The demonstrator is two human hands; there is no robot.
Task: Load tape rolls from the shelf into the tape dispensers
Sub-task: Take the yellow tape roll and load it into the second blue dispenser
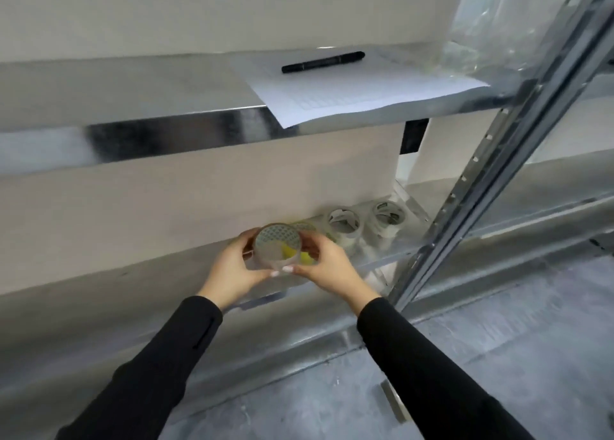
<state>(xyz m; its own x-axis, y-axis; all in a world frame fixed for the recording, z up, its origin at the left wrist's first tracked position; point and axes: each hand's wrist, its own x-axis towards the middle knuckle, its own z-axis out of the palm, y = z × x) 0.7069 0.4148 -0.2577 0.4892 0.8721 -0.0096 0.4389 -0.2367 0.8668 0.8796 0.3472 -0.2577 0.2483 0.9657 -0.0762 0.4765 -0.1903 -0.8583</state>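
I hold a clear tape roll [277, 247] with a patterned core between both hands, just in front of the lower metal shelf [392, 257]. My left hand [232, 268] grips its left side and my right hand [327, 267] its right side, thumbs meeting underneath. Something yellow [307, 257] shows behind the roll by my right fingers; what it is I cannot tell. Two stacks of clear tape rolls stand further right on that shelf, one [344, 227] close by and one [389, 217] beyond it. No tape dispenser is in view.
The upper metal shelf [166, 107] carries a printed paper sheet [365, 87] overhanging its edge, a black marker [323, 61] on it, and clear plastic wrap [518, 24] at the right. A slotted steel upright [498, 180] rises at the right. Grey concrete floor [515, 356] lies below.
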